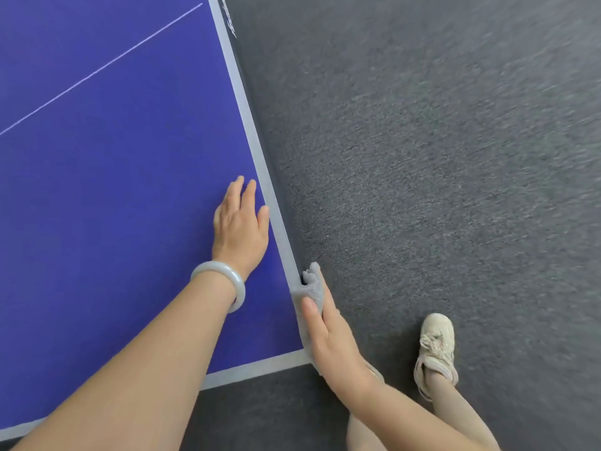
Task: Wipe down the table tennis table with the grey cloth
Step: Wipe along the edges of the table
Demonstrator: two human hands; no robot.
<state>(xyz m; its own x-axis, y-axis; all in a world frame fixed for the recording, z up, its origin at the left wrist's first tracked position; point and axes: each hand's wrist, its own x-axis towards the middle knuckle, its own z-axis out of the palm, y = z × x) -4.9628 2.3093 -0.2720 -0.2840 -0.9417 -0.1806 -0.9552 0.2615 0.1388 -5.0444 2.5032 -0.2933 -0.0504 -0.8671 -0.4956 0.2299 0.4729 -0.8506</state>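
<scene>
The right hand [328,333] is pinching the grey knitted cloth [313,286] over the blue worktop [130,196] edge. The left hand [240,229] is lying flat, its grip wide.

lettering [229,17] on table edge [236,76] — illegible

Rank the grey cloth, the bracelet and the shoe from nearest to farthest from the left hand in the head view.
1. bracelet, on the wrist of the left hand.
2. grey cloth, at the right edge of the table, held by the right hand.
3. shoe, on the carpet, right of the table.
</scene>
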